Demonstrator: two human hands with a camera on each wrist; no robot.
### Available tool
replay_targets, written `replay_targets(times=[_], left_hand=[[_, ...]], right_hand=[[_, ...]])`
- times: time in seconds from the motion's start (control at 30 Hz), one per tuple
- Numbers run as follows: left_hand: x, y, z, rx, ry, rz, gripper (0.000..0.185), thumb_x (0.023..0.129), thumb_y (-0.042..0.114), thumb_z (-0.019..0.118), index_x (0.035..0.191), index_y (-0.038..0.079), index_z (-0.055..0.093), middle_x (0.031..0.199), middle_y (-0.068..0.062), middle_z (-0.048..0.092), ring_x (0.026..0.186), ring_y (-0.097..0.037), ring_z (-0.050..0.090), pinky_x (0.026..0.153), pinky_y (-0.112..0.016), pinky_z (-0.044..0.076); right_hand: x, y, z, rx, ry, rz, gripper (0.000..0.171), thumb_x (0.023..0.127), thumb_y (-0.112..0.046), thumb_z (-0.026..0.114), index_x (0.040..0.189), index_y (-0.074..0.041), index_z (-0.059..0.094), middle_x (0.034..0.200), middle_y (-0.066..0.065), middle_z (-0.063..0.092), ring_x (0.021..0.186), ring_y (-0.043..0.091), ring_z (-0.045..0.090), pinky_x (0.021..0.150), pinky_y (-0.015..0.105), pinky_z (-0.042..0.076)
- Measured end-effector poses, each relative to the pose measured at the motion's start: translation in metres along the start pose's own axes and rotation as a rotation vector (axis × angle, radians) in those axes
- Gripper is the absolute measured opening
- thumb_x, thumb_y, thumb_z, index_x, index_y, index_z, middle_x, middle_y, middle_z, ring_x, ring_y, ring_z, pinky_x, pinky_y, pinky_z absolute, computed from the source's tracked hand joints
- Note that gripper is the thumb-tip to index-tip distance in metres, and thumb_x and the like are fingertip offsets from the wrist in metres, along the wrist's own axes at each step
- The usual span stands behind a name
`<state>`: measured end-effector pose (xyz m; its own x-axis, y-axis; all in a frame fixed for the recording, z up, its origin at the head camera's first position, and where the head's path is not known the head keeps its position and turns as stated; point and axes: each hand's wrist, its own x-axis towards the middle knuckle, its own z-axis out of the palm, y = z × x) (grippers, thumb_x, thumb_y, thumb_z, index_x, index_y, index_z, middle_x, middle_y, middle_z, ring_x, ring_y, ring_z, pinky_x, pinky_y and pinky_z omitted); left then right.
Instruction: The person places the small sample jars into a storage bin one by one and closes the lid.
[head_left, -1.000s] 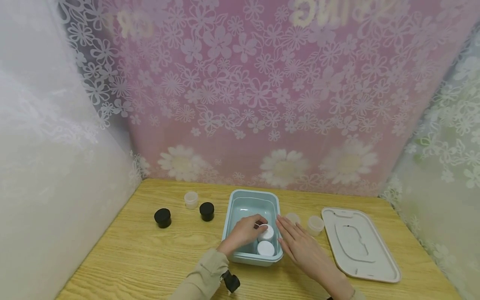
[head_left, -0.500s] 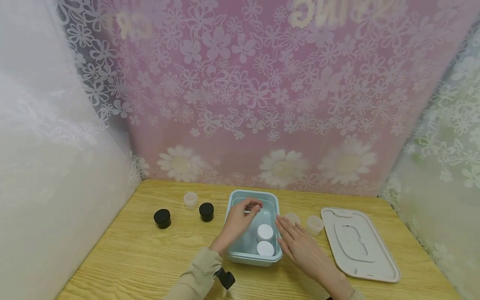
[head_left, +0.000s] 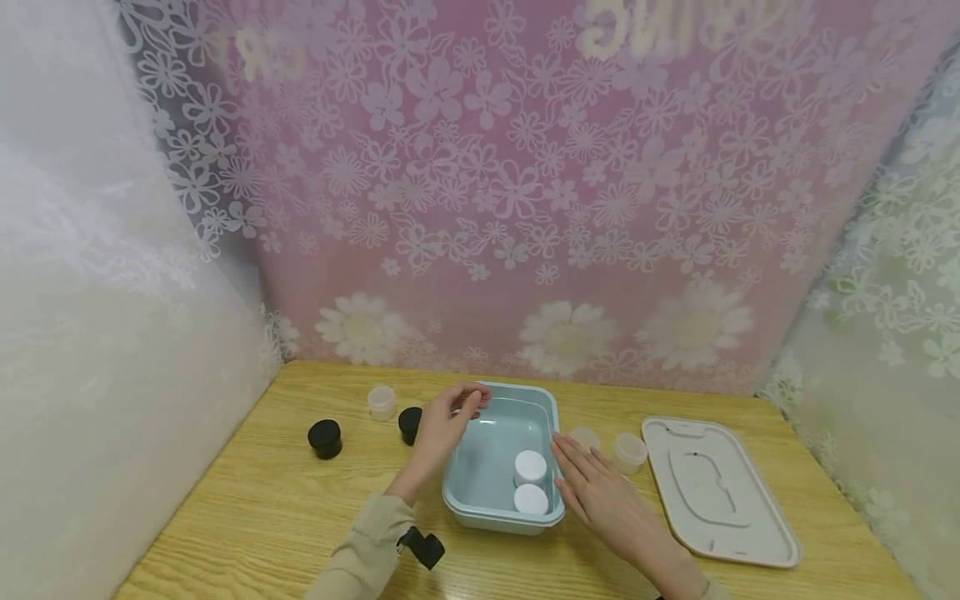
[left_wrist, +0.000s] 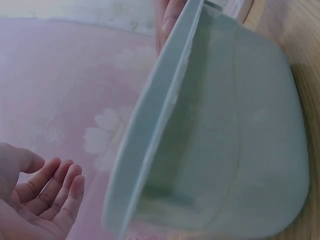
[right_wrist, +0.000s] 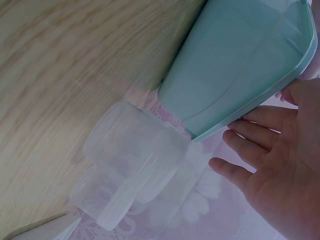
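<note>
My left hand (head_left: 442, 421) hangs over the left rim of a light-blue plastic bin (head_left: 502, 518), its fingers loosely bent and holding nothing. The left wrist view shows that hand (left_wrist: 42, 202) beside the bin's outer wall (left_wrist: 260, 120). Two white-lidded jars stand inside the bin at its right side: one jar (head_left: 530, 468) farther back, the other jar (head_left: 531, 501) in the near corner. At the bin's right rim lies my right hand (head_left: 603, 496), fingers straight. In the right wrist view its fingertips (right_wrist: 242, 125) touch the rim.
Left of the bin are two black jars, one (head_left: 325, 439) in full view and one (head_left: 409, 425) partly behind my left hand, plus a clear jar (head_left: 382, 403). Two clear jars (head_left: 583, 438) (head_left: 630, 453) stand to the right. Beyond them lies a flat whitish lid (head_left: 723, 492).
My left hand has let go of the farther white-lidded jar, lifted away and moved left to the bin's left rim. My right hand has stayed at the right rim.
</note>
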<state>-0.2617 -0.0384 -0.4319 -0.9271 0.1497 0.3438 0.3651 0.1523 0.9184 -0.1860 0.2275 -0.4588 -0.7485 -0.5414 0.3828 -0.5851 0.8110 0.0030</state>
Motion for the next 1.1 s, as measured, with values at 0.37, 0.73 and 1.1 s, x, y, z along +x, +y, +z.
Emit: replay_targets(times=[0.37, 0.73, 1.1], left_hand=[[0.000, -0.010, -0.051, -0.029, 0.157, 0.012, 0.027, 0.105, 0.016, 0.057, 0.119, -0.004, 0.069, 0.114, -0.020, 0.072, 0.104, -0.033, 0.070, 0.088, -0.038, 0.061], [-0.018, -0.012, -0.117, 0.070, 0.247, -0.062, 0.032, 0.107, 0.021, 0.053, 0.124, -0.002, 0.067, 0.122, -0.020, 0.069, 0.111, -0.032, 0.067, 0.091, -0.025, 0.058], [-0.034, -0.035, -0.168, 0.203, 0.326, -0.064, 0.033, 0.106, 0.020, 0.057, 0.127, -0.003, 0.065, 0.124, -0.023, 0.068, 0.100, -0.004, 0.068, 0.084, -0.014, 0.056]], right_hand=[[0.000, -0.001, 0.001, -0.018, 0.045, -0.024, 0.056, 0.099, -0.023, 0.066, 0.146, 0.003, 0.051, 0.151, 0.016, 0.051, 0.138, 0.032, 0.049, 0.109, 0.055, 0.045], [0.001, -0.001, 0.000, -0.015, 0.048, -0.028, 0.056, 0.099, -0.023, 0.066, 0.146, 0.003, 0.051, 0.151, 0.017, 0.051, 0.138, 0.033, 0.049, 0.108, 0.056, 0.045], [0.000, -0.002, 0.000, -0.026, 0.057, -0.033, 0.056, 0.098, -0.022, 0.067, 0.146, 0.003, 0.052, 0.150, 0.016, 0.051, 0.138, 0.032, 0.050, 0.108, 0.056, 0.045]])
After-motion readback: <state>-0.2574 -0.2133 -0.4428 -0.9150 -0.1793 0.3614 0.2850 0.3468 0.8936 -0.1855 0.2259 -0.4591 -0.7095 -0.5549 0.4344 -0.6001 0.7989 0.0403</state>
